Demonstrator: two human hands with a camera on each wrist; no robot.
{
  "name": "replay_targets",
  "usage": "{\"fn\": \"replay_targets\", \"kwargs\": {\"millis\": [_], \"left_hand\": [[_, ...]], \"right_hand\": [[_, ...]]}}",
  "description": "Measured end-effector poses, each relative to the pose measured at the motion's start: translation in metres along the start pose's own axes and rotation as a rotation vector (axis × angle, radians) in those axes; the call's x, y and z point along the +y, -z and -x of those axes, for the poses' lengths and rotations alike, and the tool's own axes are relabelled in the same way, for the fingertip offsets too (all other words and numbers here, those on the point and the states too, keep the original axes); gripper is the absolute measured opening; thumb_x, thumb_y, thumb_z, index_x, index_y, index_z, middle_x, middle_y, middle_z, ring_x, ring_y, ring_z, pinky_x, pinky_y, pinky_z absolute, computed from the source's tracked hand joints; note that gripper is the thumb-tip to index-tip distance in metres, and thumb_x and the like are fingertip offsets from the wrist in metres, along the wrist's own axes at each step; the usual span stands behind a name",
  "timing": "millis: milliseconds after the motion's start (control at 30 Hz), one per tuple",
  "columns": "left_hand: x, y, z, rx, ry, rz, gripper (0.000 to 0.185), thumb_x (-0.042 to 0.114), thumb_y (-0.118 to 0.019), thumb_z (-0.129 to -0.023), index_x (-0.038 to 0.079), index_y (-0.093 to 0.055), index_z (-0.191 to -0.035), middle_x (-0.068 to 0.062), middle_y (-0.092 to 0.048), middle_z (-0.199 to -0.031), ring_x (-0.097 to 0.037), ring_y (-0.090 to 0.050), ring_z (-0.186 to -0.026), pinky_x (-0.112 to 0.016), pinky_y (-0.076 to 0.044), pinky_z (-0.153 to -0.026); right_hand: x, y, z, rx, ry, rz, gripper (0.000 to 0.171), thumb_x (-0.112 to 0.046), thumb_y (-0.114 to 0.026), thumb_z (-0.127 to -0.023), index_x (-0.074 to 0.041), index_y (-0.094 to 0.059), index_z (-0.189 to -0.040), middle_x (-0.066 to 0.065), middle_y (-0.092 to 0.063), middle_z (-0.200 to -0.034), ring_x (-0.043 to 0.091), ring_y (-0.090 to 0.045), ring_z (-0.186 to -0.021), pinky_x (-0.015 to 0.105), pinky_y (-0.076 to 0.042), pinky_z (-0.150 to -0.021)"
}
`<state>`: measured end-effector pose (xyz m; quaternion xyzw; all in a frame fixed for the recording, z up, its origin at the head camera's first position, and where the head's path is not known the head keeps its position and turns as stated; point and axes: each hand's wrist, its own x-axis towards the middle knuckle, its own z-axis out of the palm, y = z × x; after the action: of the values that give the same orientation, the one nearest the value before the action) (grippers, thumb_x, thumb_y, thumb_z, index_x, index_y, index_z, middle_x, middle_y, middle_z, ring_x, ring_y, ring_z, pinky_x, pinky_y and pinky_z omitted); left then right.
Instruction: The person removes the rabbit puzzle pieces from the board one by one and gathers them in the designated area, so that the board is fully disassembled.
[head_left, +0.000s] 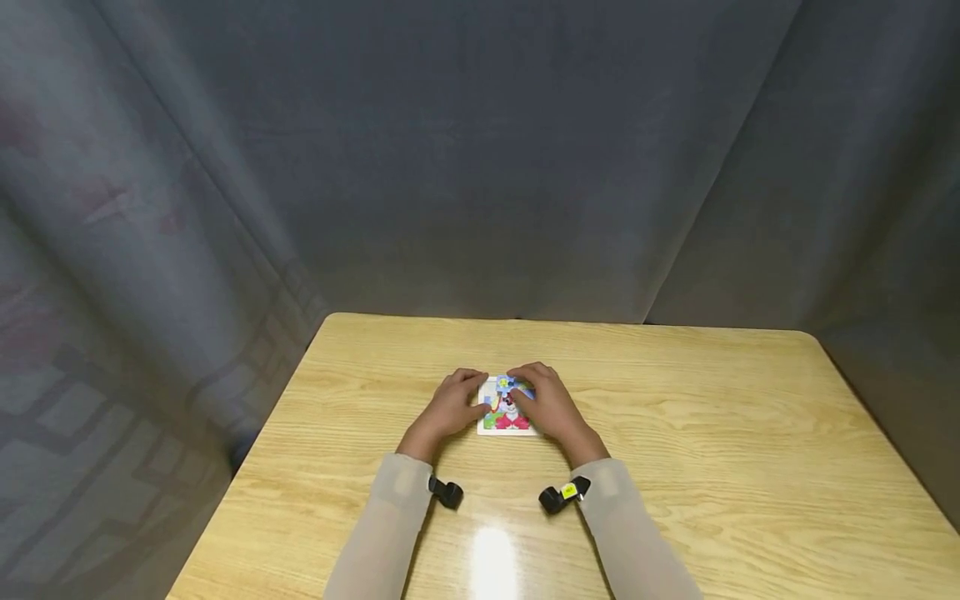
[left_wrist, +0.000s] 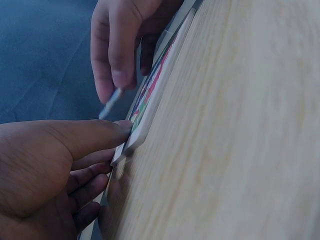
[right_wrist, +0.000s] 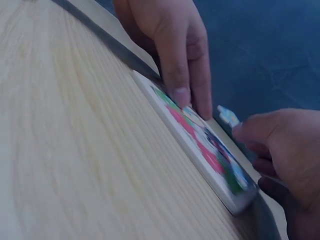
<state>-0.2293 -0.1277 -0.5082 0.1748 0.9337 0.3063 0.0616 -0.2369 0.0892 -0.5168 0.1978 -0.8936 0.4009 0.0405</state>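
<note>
While the left hand [head_left: 448, 410] steadies the left edge of the puzzle board [head_left: 504, 410], thumb laid flat along its rim and fingers straight beside it, nothing is gripped by that hand. The board, a small white tray with a bright cartoon picture, lies flat near the middle of the wooden table [head_left: 712, 433], well in from every edge. Inside its raised rim the pieces already seated form a nearly whole picture; from these views I cannot tell how many gaps remain. To the right, the right hand [head_left: 546, 404] rests over the board's far right corner with fingers curled, and the wrist views show a small flat puzzle piece [right_wrist: 228, 116] pinched at its fingertips, lifted just above the board's surface. I judge the step in hand to be fitting one piece into the tray. The next move would call for turning the piece to match its gap, lowering it level, and pressing it flush while the other hand keeps the tray from sliding.
</note>
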Motion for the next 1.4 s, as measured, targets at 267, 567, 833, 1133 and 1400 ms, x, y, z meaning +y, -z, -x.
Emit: {"fn": "replay_targets", "kwargs": {"millis": [267, 567, 833, 1133, 1400], "left_hand": [[-0.001, -0.001, 0.002, -0.004, 0.003, 0.01, 0.062, 0.027, -0.067, -0.093, 0.007, -0.044, -0.147, -0.011, -0.042, -0.144, -0.031, -0.038, -0.133, -0.047, -0.033, -0.108], [-0.006, 0.003, 0.003, 0.003, 0.004, 0.034, 0.062, 0.027, -0.067, -0.093, 0.008, -0.044, -0.147, -0.011, -0.042, -0.145, -0.031, -0.036, -0.134, -0.048, -0.033, -0.108], [-0.008, 0.003, 0.005, 0.005, 0.013, 0.032, 0.062, 0.027, -0.068, -0.093, 0.008, -0.044, -0.147, -0.011, -0.042, -0.145, -0.031, -0.037, -0.134, -0.047, -0.033, -0.108], [-0.007, 0.003, 0.005, -0.002, 0.007, 0.042, 0.062, 0.027, -0.067, -0.093, 0.008, -0.043, -0.148, -0.013, -0.042, -0.145, -0.032, -0.037, -0.134, -0.048, -0.033, -0.108], [-0.008, 0.005, 0.006, -0.003, -0.001, 0.034, 0.062, 0.027, -0.066, -0.094, 0.007, -0.043, -0.148, -0.012, -0.041, -0.146, -0.032, -0.037, -0.134, -0.048, -0.033, -0.108]], "right_hand": [[0.02, 0.019, 0.012, 0.047, 0.004, -0.043, 0.031, -0.019, -0.068, -0.093, -0.012, -0.066, -0.123, 0.006, -0.06, -0.123, 0.027, -0.056, -0.115, 0.049, -0.044, -0.097], [0.034, 0.043, 0.021, 0.073, -0.015, -0.052, 0.031, -0.014, -0.067, -0.093, -0.007, -0.065, -0.123, 0.011, -0.058, -0.126, 0.031, -0.054, -0.12, 0.05, -0.041, -0.102], [0.041, 0.044, 0.023, 0.051, -0.035, -0.049, 0.031, -0.014, -0.066, -0.094, -0.005, -0.065, -0.124, 0.013, -0.057, -0.128, 0.033, -0.051, -0.124, 0.051, -0.038, -0.104], [0.044, 0.043, 0.024, 0.028, -0.034, 0.009, 0.03, -0.014, -0.066, -0.094, -0.005, -0.066, -0.122, 0.013, -0.057, -0.128, 0.034, -0.05, -0.124, 0.052, -0.037, -0.105], [0.046, 0.039, 0.023, 0.03, -0.014, 0.046, 0.03, -0.013, -0.065, -0.094, -0.005, -0.065, -0.123, 0.015, -0.056, -0.129, 0.036, -0.049, -0.124, 0.053, -0.037, -0.104]]}}
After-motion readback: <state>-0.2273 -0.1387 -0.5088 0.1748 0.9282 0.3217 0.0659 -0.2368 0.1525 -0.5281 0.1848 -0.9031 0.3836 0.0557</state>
